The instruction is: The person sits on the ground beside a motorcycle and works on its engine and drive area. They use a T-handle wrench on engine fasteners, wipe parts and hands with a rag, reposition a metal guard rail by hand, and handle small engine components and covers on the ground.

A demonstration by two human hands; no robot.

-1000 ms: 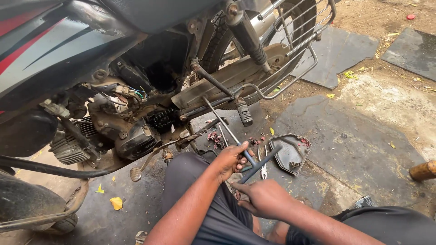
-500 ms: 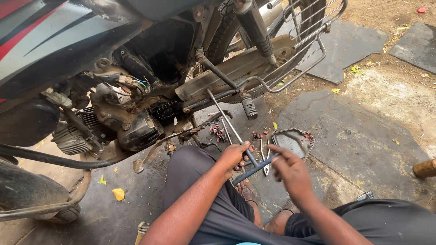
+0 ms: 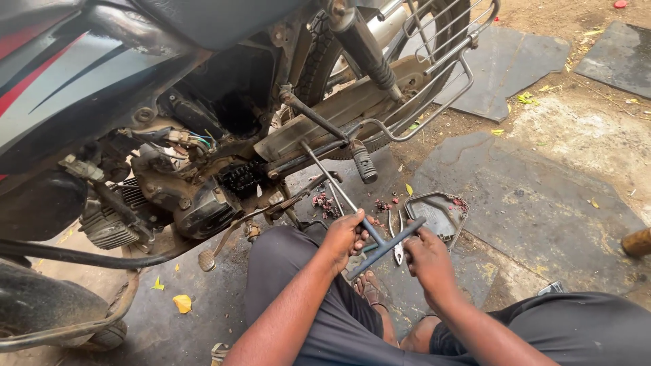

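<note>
Both hands are now on the T-wrench (image 3: 366, 227). One second ago only the left hand (image 3: 344, 235) held it, while the right hand (image 3: 428, 261) hung back near the lap; half a second ago the right was reaching in. Now the right hand's fingers close over the right end of the crossbar, and the left hand is wrapped round the handle where the shaft meets it.

The wrench shaft runs up and left from the hands toward the bike (image 3: 203, 135), its far end near the chain sprocket (image 3: 239, 177), below the footpeg (image 3: 365, 163). Whether the socket sits on a fastener cannot be told; the tip is hidden among the parts.

Judgement: a two-handed hold on the crossbar suggests the person is set to turn the wrench with force, not merely position it.

Nearby on the ground: a cover plate (image 3: 437, 213), pliers (image 3: 397, 244) just beside the right hand, and small reddish bits (image 3: 325, 202). The person's bare foot (image 3: 371, 288) lies under the wrench.
</note>
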